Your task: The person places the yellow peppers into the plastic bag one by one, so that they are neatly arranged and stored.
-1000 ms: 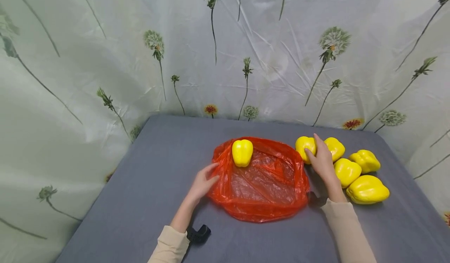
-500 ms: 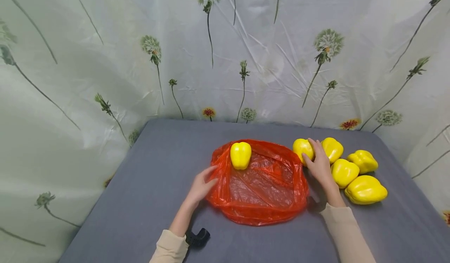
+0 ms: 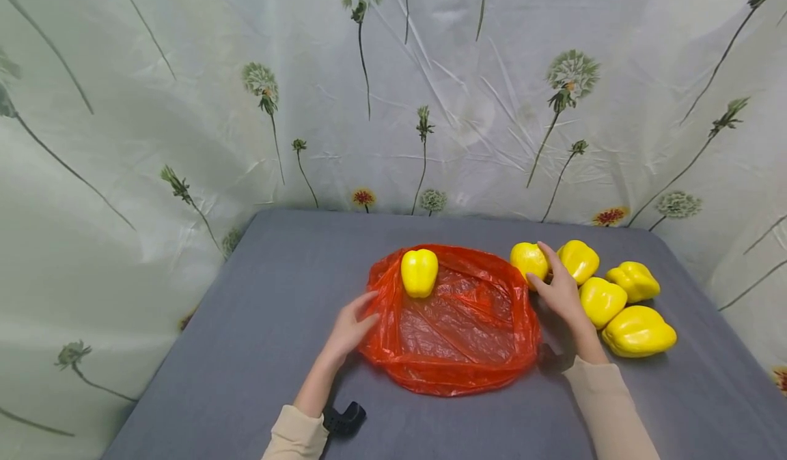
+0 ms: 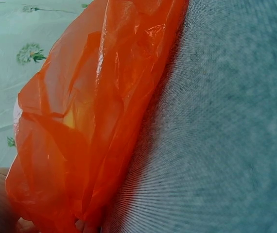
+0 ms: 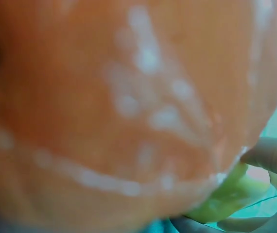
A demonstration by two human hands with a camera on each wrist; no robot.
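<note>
A red plastic bag (image 3: pixel 455 371) lies spread with its mouth facing up. Inside, by its far left side, sits one yellow bell pepper (image 3: pixel 420 273). My left hand (image 3: pixel 349 327) holds the bag's left rim, fingertips partly hidden by the plastic; the left wrist view shows the bag (image 4: pixel 80 121) close up. Just beyond the bag's right edge, my right hand (image 3: pixel 559 292) grips another yellow bell pepper (image 3: pixel 527 260) between thumb and fingers. In the right wrist view, the blurred bag (image 5: pixel 129 97) fills most of the picture, and the gripped pepper (image 5: pixel 228 196) shows behind it.
Several more yellow peppers (image 3: pixel 639 332) lie grouped to the right of my right hand. A grey cloth (image 3: pixel 277 275) covers the table. Behind stands a pale curtain (image 3: pixel 467 104) with dandelion prints. A black device (image 3: pixel 346 419) sits at my left wrist.
The head view has shifted slightly. My right hand has moved a little around the pepper, its thumb now lower on it. The left hand and bag stay nearly in place.
</note>
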